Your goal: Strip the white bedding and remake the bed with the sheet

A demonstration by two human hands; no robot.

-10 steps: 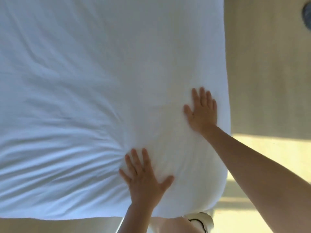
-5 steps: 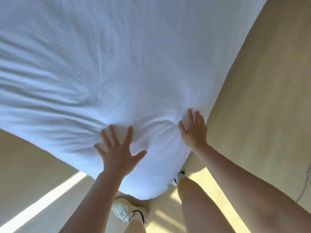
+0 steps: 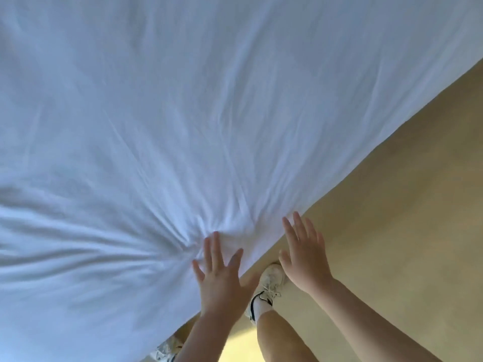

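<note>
Fingers [image 3: 216, 248] of the left hand [image 3: 220, 282] lie straight and spread, pressing flat on the white sheet [image 3: 183, 113] at the bed's near edge. Beside it the right hand [image 3: 304, 259], fingers straight and holding nothing, hangs over the edge above a white sneaker [image 3: 271, 279] on the tan floor [image 3: 392, 205]. Wrinkles fan outward across the sheet-covered bed.

Ahead and to the left, the white sheet [image 3: 183, 126] gives us a broad open surface. Its only relief is the folds bunched just beyond our left hand [image 3: 219, 278], which lies flat near the bed's edge. Right of that diagonal edge the tan floor [image 3: 392, 205] is open room, and our right hand [image 3: 304, 262] is spread there, fingertips by the edge. Below the hands, our leg [image 3: 277, 335] and white shoe [image 3: 271, 279] fill the gap beside the bed.
</note>
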